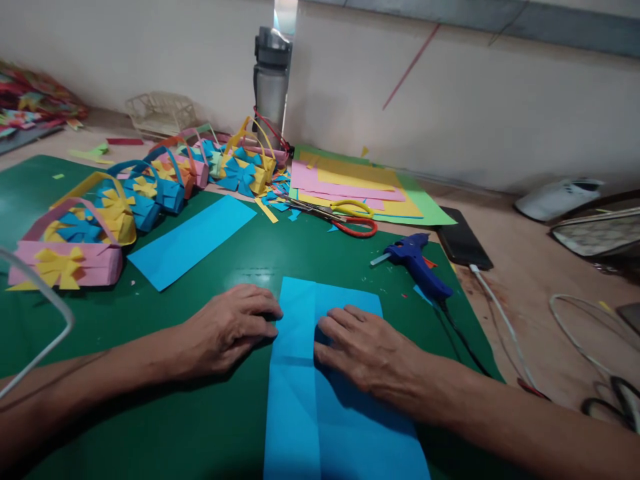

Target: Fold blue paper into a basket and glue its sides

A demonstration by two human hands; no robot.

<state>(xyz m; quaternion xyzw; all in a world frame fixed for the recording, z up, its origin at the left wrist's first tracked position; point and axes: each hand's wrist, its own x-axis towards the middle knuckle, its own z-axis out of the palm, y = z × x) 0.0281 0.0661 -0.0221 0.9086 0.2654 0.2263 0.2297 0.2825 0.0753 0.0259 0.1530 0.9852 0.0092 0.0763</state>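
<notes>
A large sheet of blue paper (370, 413) lies in front of me, with a long flap along its left side folded over onto it. My left hand (235, 327) is closed at the left folded edge, fingertips pinching the paper there. Across the flap, my right hand (363, 347) rests on the sheet with curled fingers gripping near the flap's free edge; its fingertips are partly hidden. A separate blue paper strip (193, 243) lies flat beyond my left hand. Right of the sheet is a blue glue gun (417, 263).
Several small paper baskets with bows, one of them pink (70, 263), line the left of the green mat (225, 427). Scissors (350, 217), paper scraps and coloured sheets (415, 200) lie behind. A bottle (271, 87) stands by the wall; a phone (465, 237) and cables are at right.
</notes>
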